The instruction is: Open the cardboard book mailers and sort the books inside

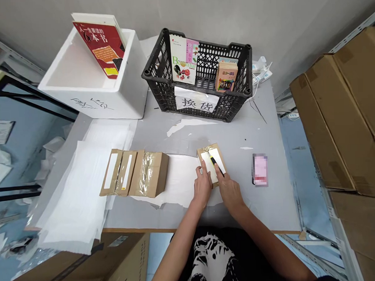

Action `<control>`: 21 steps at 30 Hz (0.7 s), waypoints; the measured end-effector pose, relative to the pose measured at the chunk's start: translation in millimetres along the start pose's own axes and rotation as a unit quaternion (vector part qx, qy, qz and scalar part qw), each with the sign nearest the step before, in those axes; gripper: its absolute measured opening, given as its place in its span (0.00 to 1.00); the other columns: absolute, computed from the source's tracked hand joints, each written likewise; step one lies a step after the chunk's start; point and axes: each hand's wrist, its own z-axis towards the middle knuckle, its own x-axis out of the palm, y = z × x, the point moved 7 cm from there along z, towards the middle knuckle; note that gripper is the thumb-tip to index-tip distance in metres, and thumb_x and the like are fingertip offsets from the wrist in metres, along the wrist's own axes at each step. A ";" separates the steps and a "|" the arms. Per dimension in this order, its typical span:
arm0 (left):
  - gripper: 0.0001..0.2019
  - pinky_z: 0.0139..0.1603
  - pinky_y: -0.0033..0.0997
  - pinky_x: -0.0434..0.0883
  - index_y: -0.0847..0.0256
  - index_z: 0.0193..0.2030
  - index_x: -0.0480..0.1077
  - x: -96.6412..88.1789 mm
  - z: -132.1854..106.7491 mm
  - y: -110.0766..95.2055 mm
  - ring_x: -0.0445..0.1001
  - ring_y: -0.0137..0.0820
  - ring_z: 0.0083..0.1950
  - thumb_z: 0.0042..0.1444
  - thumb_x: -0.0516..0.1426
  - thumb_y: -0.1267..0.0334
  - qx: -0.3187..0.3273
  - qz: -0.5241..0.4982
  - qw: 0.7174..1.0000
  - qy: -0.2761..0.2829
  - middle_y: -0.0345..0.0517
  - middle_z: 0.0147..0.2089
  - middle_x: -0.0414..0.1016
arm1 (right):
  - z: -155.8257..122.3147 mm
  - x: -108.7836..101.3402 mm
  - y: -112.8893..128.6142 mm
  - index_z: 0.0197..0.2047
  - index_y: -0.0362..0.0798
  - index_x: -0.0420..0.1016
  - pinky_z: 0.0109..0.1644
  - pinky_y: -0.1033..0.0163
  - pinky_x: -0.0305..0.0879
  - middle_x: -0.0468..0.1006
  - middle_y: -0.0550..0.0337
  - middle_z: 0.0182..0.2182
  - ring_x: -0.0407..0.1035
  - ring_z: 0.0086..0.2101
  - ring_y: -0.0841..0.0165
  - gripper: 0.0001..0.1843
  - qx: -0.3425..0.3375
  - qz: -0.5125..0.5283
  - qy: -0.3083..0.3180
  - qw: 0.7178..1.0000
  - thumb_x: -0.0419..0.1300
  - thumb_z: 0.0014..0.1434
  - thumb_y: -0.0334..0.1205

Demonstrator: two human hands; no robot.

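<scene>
A small cardboard parcel wrapped in clear tape lies on white paper on the grey table. My left hand holds its near edge, fingers on a white strip. My right hand grips a yellow-and-black utility knife whose tip rests on the parcel; the blade is hidden. Two similar taped cardboard parcels lie to the left, beyond reach of my fingers.
A black plastic crate holding books and a white foam box holding a red book stand at the table's far edge. A phone with a blurred screen lies right. Large cardboard boxes stand beyond the right edge.
</scene>
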 end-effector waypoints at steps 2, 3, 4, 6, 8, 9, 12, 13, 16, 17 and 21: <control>0.29 0.37 0.37 0.70 0.54 0.70 0.29 1.5 0.2 0.9 0.75 0.35 0.38 0.64 0.39 0.61 0.001 -0.006 1.000 -0.002 0.60 0.60 0.58 | -4.2 -3.3 0.6 0.69 0.50 0.43 0.30 0.70 0.65 0.73 0.55 0.35 0.72 0.28 0.72 0.33 -0.003 -0.003 0.005 1.000 0.45 0.62 0.25; 0.29 0.37 0.37 0.70 0.53 0.70 0.28 2.4 0.2 1.5 0.75 0.35 0.38 0.64 0.39 0.61 -0.001 -0.008 1.000 -0.001 0.60 0.60 0.58 | -6.5 -5.2 0.9 0.69 0.50 0.43 0.30 0.70 0.65 0.73 0.54 0.35 0.72 0.28 0.72 0.34 -0.004 -0.005 0.008 1.000 0.46 0.62 0.25; 0.29 0.37 0.37 0.70 0.53 0.69 0.28 3.1 0.3 2.2 0.75 0.35 0.37 0.64 0.39 0.61 -0.003 -0.011 1.000 -0.001 0.60 0.60 0.58 | -9.1 -7.1 1.1 0.69 0.50 0.43 0.30 0.70 0.66 0.74 0.54 0.36 0.72 0.28 0.72 0.34 -0.004 -0.008 0.011 1.000 0.46 0.62 0.25; 0.29 0.37 0.37 0.70 0.52 0.69 0.28 3.8 0.1 3.0 0.75 0.35 0.38 0.65 0.39 0.61 -0.004 -0.015 1.000 -0.002 0.60 0.60 0.58 | -15.9 -10.6 1.0 0.68 0.50 0.44 0.30 0.69 0.66 0.74 0.51 0.38 0.72 0.27 0.73 0.33 -0.003 -0.015 0.014 1.000 0.46 0.62 0.25; 0.29 0.37 0.37 0.70 0.52 0.69 0.28 3.8 -0.3 2.9 0.75 0.35 0.38 0.65 0.38 0.61 -0.001 -0.020 1.000 -0.005 0.60 0.59 0.58 | -25.9 -12.2 0.0 0.68 0.49 0.47 0.29 0.69 0.66 0.74 0.50 0.39 0.72 0.27 0.73 0.32 0.000 -0.022 0.017 1.000 0.46 0.61 0.25; 0.29 0.37 0.37 0.70 0.52 0.69 0.27 3.7 -0.5 2.8 0.75 0.35 0.38 0.65 0.38 0.61 0.002 -0.021 1.000 -0.007 0.60 0.59 0.58 | -32.3 -11.9 -0.8 0.67 0.49 0.47 0.28 0.69 0.65 0.75 0.50 0.38 0.72 0.26 0.72 0.33 -0.001 -0.025 0.021 0.999 0.46 0.61 0.24; 0.29 0.37 0.36 0.69 0.52 0.69 0.26 3.9 -0.7 2.4 0.75 0.34 0.38 0.65 0.37 0.61 0.004 -0.022 1.000 -0.008 0.59 0.59 0.59 | -54.4 -7.6 -3.7 0.67 0.47 0.48 0.27 0.69 0.64 0.75 0.55 0.32 0.72 0.25 0.71 0.35 -0.008 -0.032 0.039 0.999 0.47 0.58 0.20; 0.29 0.37 0.35 0.69 0.52 0.69 0.26 4.3 -0.6 2.6 0.75 0.34 0.38 0.65 0.37 0.61 0.002 -0.020 1.000 -0.007 0.58 0.59 0.59 | -61.7 -5.8 -4.6 0.67 0.47 0.48 0.27 0.68 0.63 0.75 0.56 0.31 0.72 0.25 0.71 0.36 -0.011 -0.033 0.043 0.998 0.47 0.58 0.19; 0.29 0.37 0.36 0.69 0.53 0.69 0.26 5.8 -0.2 3.5 0.75 0.35 0.38 0.65 0.37 0.61 -0.003 -0.013 1.000 -0.003 0.59 0.59 0.59 | -79.3 -0.1 -8.1 0.67 0.47 0.48 0.26 0.68 0.62 0.74 0.58 0.29 0.71 0.23 0.71 0.35 -0.012 -0.030 0.054 0.998 0.47 0.58 0.20; 0.29 0.37 0.36 0.69 0.53 0.69 0.27 6.0 -0.1 3.6 0.75 0.35 0.38 0.65 0.37 0.61 -0.003 -0.012 1.000 -0.004 0.59 0.59 0.59 | -83.3 2.0 -9.3 0.68 0.48 0.48 0.25 0.68 0.62 0.74 0.58 0.29 0.70 0.23 0.71 0.35 -0.008 -0.027 0.056 0.998 0.47 0.59 0.21; 0.28 0.36 0.38 0.70 0.55 0.70 0.28 5.5 -0.8 2.5 0.75 0.35 0.37 0.65 0.36 0.61 0.002 -0.014 1.000 -0.008 0.60 0.58 0.60 | -93.2 11.2 -12.1 0.68 0.49 0.47 0.24 0.68 0.61 0.73 0.59 0.28 0.70 0.21 0.72 0.33 -0.001 -0.020 0.056 0.998 0.47 0.61 0.24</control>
